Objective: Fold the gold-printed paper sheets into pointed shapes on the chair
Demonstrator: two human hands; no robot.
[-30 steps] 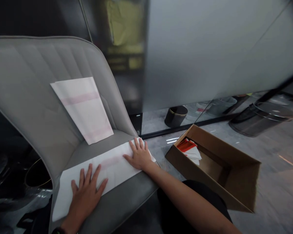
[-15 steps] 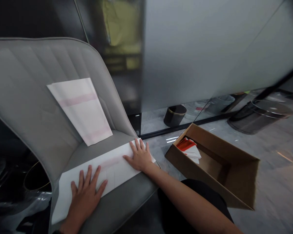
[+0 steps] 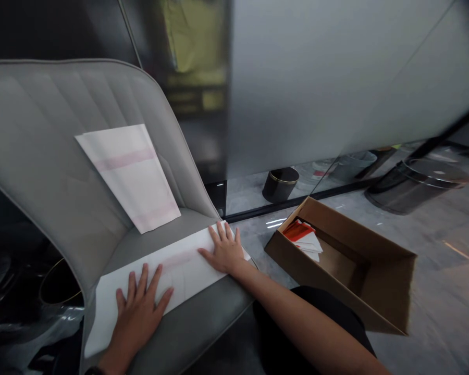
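Observation:
A long white folded paper (image 3: 187, 276) lies across the seat of a grey chair (image 3: 156, 333). My left hand (image 3: 138, 310) rests on its near left part, fingers spread. Flat on the paper's right end is my right hand (image 3: 222, 252), its fingers apart too. Neither hand grips anything. Another white folded sheet (image 3: 131, 179) with faint pink bands leans against the chair's backrest, behind the long paper and touching neither hand.
On the floor to the right stands an open cardboard box (image 3: 347, 265) holding red and white papers (image 3: 303, 237). A dark round bin (image 3: 418, 185) is farther right. Frosted glass panels (image 3: 316, 78) rise behind.

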